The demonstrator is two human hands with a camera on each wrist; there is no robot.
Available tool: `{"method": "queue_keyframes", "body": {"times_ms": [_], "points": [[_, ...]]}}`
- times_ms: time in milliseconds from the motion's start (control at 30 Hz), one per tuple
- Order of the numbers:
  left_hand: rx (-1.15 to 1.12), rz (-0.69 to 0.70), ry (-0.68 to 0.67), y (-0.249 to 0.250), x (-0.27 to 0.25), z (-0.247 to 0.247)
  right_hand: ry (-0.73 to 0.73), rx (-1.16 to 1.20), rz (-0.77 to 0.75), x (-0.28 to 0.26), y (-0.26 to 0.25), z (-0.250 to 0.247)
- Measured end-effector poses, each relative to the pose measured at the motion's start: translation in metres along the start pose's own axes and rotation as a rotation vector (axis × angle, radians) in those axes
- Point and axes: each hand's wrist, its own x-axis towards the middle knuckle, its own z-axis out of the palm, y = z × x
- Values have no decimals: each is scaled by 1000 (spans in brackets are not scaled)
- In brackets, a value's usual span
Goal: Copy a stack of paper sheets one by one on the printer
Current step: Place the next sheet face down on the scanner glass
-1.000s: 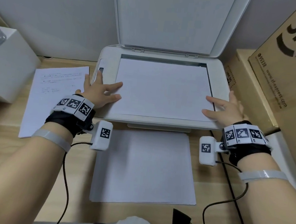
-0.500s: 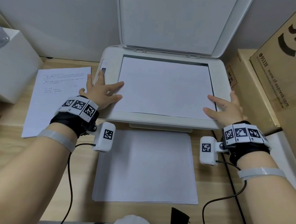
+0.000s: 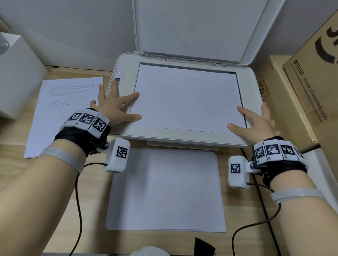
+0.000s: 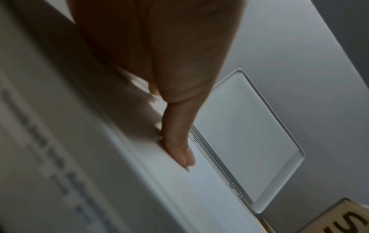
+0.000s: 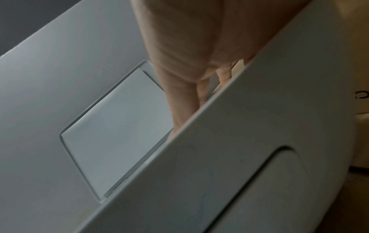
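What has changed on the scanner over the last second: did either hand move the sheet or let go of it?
Almost nothing. The sheet seems to have settled slightly squarer on the scanner glass. The left hand and right hand stay flat, fingers spread on its side edges; nothing was gripped or released. The lid stays up, and the paper stack and printed page are unmoved.

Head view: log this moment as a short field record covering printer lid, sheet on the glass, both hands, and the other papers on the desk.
lid: scanner lid raised
glass: blank-side-up sheet lying flat on the printer
left hand: fingers spread, tips on the sheet's left edge
right hand: fingers straight, tips on the sheet's right edge
front of printer: paper stack on the desk
left of printer: printed page, text up
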Motion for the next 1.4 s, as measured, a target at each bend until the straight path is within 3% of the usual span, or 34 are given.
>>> {"method": "queue_keyframes", "body": {"times_ms": [1400], "points": [[-34,14,-106,0,-3,-10,13,13,-5,-2,0,-1]]}}
